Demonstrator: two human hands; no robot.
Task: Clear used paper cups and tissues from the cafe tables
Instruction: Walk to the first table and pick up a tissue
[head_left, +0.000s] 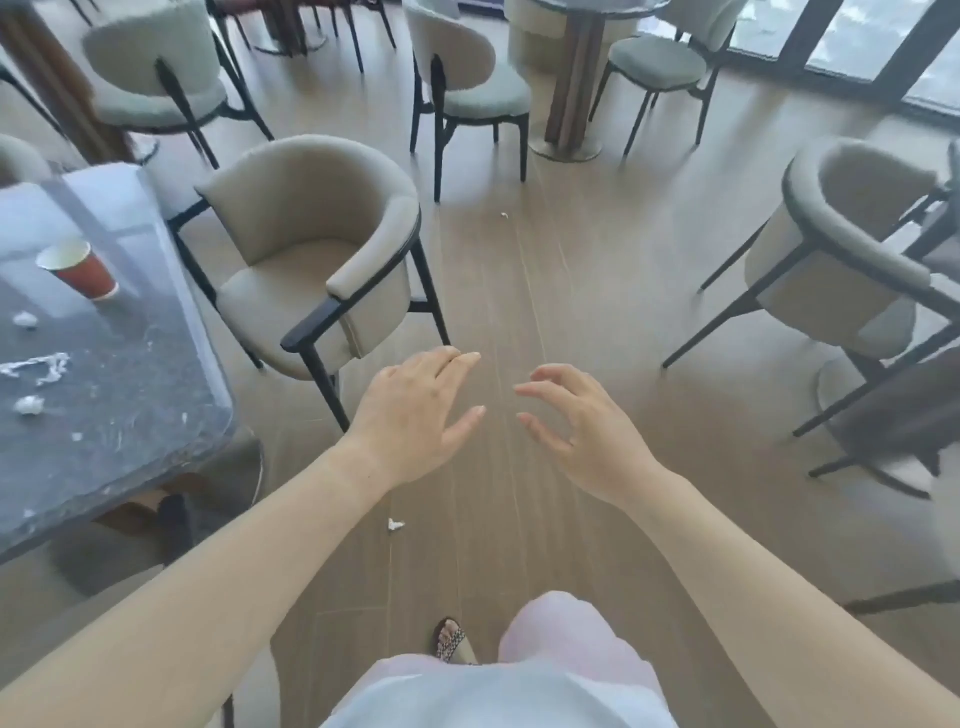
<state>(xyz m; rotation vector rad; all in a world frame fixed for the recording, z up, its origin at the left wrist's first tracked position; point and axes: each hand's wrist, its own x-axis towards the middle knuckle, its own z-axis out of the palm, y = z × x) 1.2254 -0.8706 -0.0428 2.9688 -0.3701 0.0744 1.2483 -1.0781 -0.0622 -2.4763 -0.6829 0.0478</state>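
Wooden cafe floor (597, 291), beige chairs around. Red paper cup (83, 270) and crumpled tissues (28, 405) on dark bench (130, 415) at left. Left hand (415, 421) and right hand (587, 426) raised, empty, fingers apart.

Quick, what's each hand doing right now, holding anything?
Left hand: open, fingers spread, holding nothing, out over the floor.
Right hand: open, fingers loosely curled, holding nothing.

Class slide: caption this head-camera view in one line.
Empty left hand and right hand over the floor; red paper cup waits on the table.
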